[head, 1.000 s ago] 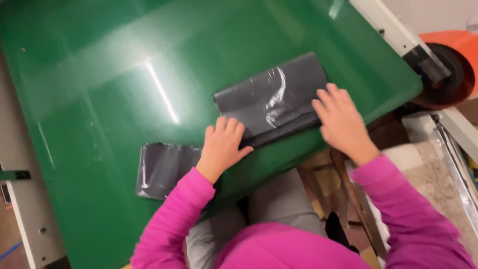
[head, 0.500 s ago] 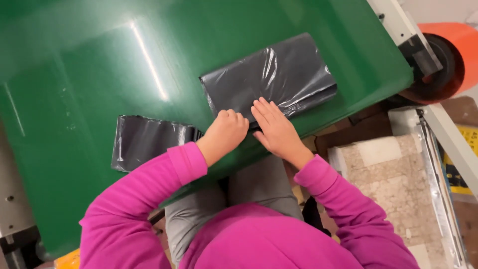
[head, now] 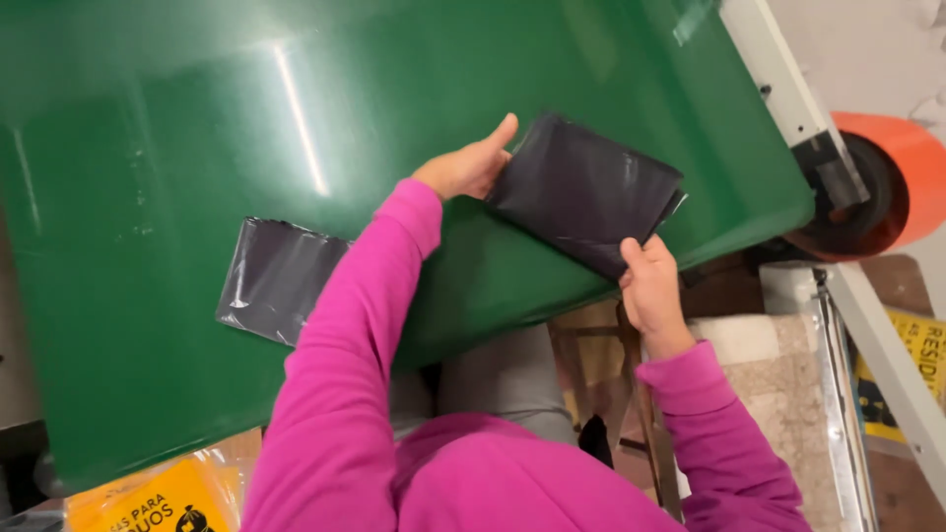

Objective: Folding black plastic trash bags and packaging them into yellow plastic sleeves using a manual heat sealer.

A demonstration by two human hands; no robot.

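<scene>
A folded dark grey plastic bag (head: 586,187) is held just over the green table (head: 177,148), near its right front corner. My left hand (head: 468,167) grips the bag's left edge, thumb pointing up. Gripping the bag's near right corner is my right hand (head: 650,291), thumb on top. A second folded dark bag (head: 276,281) lies flat on the table to the left, partly hidden by my pink left sleeve.
An orange roll (head: 887,187) sits on a white frame off the table's right end. A yellow package (head: 163,498) shows at the bottom left below the table's edge. Marbled floor and a metal rail (head: 838,394) lie at the right.
Both hands pressed side by side on the folded bag before. Now they have moved apart to its opposite edges and grip it, and the bag looks folded smaller and turned.
</scene>
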